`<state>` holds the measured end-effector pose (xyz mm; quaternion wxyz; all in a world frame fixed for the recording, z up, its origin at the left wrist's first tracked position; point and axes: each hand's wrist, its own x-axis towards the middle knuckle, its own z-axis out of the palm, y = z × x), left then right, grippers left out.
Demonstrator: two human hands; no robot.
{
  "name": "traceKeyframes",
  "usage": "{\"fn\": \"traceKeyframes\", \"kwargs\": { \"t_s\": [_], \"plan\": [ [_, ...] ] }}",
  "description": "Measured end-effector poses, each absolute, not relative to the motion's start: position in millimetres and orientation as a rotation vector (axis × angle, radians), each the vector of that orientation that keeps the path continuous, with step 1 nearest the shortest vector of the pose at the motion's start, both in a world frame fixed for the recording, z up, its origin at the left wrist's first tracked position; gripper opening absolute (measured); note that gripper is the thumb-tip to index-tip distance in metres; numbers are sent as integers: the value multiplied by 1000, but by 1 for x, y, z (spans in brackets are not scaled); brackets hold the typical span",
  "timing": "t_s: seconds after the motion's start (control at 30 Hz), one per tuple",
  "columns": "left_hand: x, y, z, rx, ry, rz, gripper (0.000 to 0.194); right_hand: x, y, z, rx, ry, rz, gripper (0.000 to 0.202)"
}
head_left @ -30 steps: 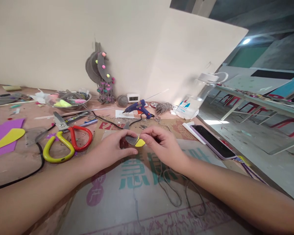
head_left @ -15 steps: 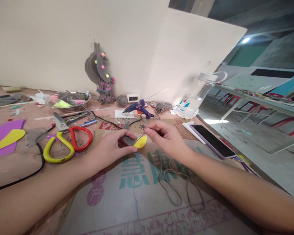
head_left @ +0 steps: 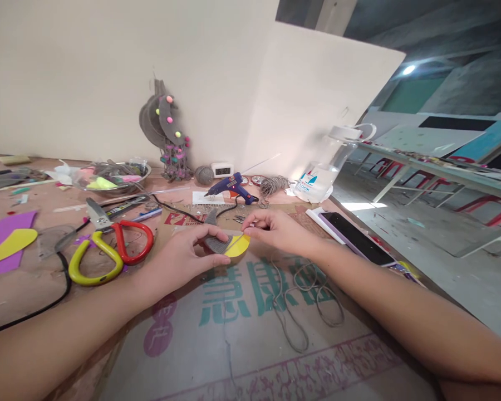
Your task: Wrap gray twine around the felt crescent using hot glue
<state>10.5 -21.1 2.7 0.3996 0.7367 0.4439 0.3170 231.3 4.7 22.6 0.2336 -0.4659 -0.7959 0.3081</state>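
A small yellow piece (head_left: 237, 245), partly wrapped in grey cord, is between my two hands above the cardboard. My left hand (head_left: 194, 248) grips its grey-wrapped end with thumb and fingers. Pinched in my right hand (head_left: 269, 229) is a strand of grey cord, held close to the piece's upper right edge. Loose loops of the grey cord (head_left: 303, 348) lie on the printed cardboard (head_left: 183, 345) below my right forearm.
Scissors (head_left: 96, 267) lie at left, near purple foam (head_left: 8, 256). Behind the hands are a blue glue gun (head_left: 234, 186), a small clock (head_left: 222, 170) and a cord bundle (head_left: 274, 185). At right are a phone (head_left: 357, 236) and a water bottle (head_left: 321, 170). A bowl (head_left: 144, 167) holds scraps.
The view has shifted slightly, so the surroundings sit a little further left. My right hand has moved slightly relative to the yellow piece, and both hands keep their hold.
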Motion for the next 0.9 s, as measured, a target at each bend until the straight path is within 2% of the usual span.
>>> {"fn": "traceKeyframes", "kwargs": {
  "t_s": [0.13,0.37,0.53,0.67,0.77,0.9],
  "plan": [
    [10,-20,0,1838,1074,787,30,232,7,20,-1283,-2227,911,21],
    [9,-18,-2,1779,1020,762,27,230,6,18,-1346,-2226,822,21],
    [8,-19,0,1803,958,696,36,229,5,17,-1336,-2231,856,23],
    [6,-19,7,1999,953,772,18,229,6,15,-1315,-2239,897,24],
    [5,-19,9,2050,980,829,25,228,5,15,-1315,-2230,897,26],
    [5,-18,7,2058,978,824,24,224,2,17,-1281,-2195,946,25]
  ]
}}
